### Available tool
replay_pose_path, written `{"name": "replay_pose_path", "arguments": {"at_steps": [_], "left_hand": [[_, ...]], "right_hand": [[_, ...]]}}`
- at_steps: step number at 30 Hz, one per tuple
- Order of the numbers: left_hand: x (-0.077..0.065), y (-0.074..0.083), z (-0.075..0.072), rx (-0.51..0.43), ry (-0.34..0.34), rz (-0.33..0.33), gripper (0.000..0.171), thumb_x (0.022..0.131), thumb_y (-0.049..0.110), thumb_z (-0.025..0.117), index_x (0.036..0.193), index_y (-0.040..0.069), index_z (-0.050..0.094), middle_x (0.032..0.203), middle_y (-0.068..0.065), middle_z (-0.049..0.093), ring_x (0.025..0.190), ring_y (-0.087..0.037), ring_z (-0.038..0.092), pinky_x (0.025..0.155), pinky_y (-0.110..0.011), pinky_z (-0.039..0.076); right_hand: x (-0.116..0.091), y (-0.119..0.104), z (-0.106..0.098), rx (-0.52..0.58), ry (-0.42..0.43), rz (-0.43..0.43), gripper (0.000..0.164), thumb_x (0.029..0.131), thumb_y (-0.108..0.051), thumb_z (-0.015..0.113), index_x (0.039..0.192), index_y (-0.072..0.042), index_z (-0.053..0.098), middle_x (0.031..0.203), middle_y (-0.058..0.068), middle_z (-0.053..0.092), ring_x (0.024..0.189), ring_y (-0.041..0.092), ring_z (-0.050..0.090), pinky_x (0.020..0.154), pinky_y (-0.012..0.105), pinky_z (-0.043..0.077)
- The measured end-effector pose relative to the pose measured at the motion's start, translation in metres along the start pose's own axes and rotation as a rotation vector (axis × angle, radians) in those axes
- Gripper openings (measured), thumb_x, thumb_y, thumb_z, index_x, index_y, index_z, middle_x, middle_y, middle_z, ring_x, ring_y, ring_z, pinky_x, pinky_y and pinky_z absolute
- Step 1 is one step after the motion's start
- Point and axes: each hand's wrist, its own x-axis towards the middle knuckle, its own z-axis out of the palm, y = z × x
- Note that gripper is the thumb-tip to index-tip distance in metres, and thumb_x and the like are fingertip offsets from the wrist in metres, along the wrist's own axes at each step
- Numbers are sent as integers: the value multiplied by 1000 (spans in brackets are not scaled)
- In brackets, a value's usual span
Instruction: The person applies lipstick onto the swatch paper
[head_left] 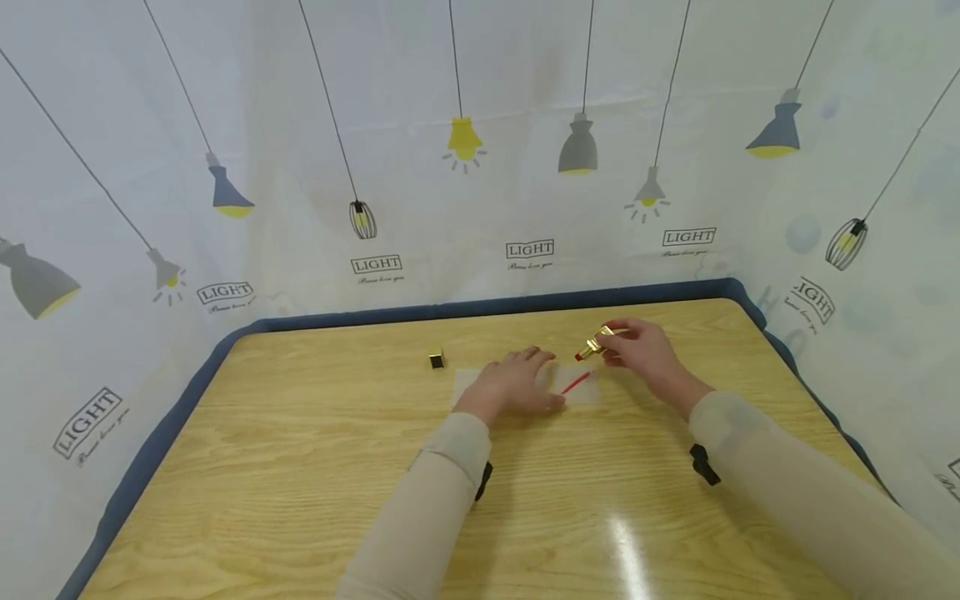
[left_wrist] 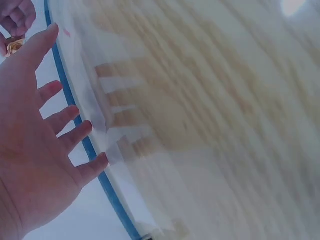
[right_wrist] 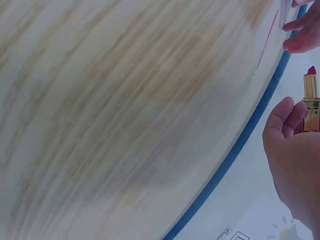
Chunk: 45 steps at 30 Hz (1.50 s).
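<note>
R hand [head_left: 637, 350] has its fingers clamped on the sq., shiny gold-coloured lipstick case w/ red bullet [head_left: 595, 344], gripping the base end; lipstick's up over the R end of the thin white paper strip [head_left: 590, 395], tip looks just clear of it, nr the straight red streak [head_left: 575, 382]. L hand [head_left: 517, 382] is spread flat-ish over the strip, fingers apart, nothing gripped; can't tell if they press. Small gold cap w/ black sq. opening [head_left: 437, 360] sits on the pale wood-grain counter [head_left: 300, 467], L of the strip.

Handling (my guess): light, rigid case, polished so prob. a bit slippery; bullet soft, waxy, easily snapped or smeared. Best hold = flat sides of the base, well back from the red.

Long axis slants: base up-R in the R hand, red tip down-L, twd the L hand & back twd the person.
</note>
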Motion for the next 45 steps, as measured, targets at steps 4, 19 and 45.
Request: {"name": "replay_pose_path", "arguments": {"at_steps": [4,19,45], "left_hand": [[-2,-12,-2,39,36,31,81,98,64,66,166,31,37,176,-1,31,163,-28,31,132,-55,29],[-32,-38,-8,163,26,88,71,108,62,49,167,24,36,178,-6,26,167,-27,22,134,-63,16],[-94,-24,31,233,-59,49,80,107,73,29,173,31,15,181,-2,13,168,-30,15,129,-70,22]], "right_hand": [[-1,-4,5,10,-20,-16,58,106,-24,68,153,5,50,123,17,70,92,11,74,86,23,64],[-3,-17,50,42,-70,-50,53,104,-20,70,148,5,55,114,15,73,84,9,74,89,32,65],[-10,-1,92,-308,-96,-210,37,104,-22,71,135,-2,67,117,18,72,98,24,67,79,28,58]]}}
